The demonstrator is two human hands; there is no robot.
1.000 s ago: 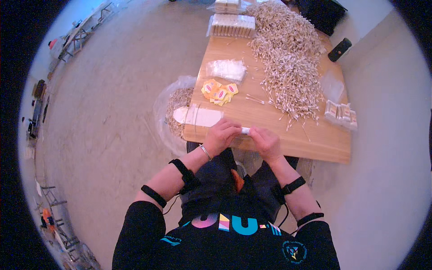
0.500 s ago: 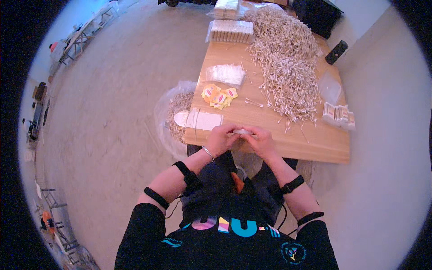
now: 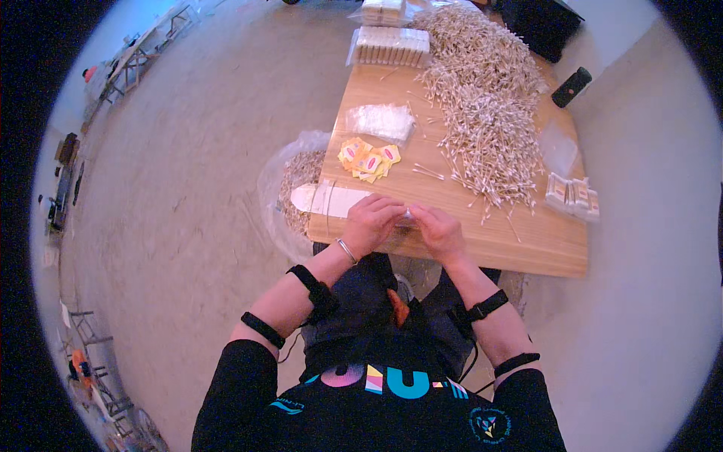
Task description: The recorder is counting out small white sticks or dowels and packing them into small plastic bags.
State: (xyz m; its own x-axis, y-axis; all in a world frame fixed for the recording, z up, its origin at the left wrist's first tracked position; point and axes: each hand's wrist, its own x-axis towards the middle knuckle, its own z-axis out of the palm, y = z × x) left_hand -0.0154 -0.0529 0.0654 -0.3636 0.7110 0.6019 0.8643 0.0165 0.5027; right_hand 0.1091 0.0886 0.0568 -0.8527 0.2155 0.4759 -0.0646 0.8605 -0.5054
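Observation:
My left hand and my right hand meet over the table's near edge. Between their fingertips they pinch a small clear-and-white packet, mostly hidden by the fingers; its contents cannot be made out. Left of my hands lies a white strip, partly under the left fingers. Beyond it sit a loose heap of yellow-orange cards and a stack of clear plastic bags. A few loose cotton swabs lie just past my hands.
A large mound of cotton swabs covers the wooden table's far right. Filled packets stand at the right edge, bundled packs at the far left. A black cylinder is near the wall. A plastic sack stands left.
My left hand has turned over the packet, its fingers now reaching across toward the right hand. The right hand has shifted slightly right, and the packet sits lower between them.

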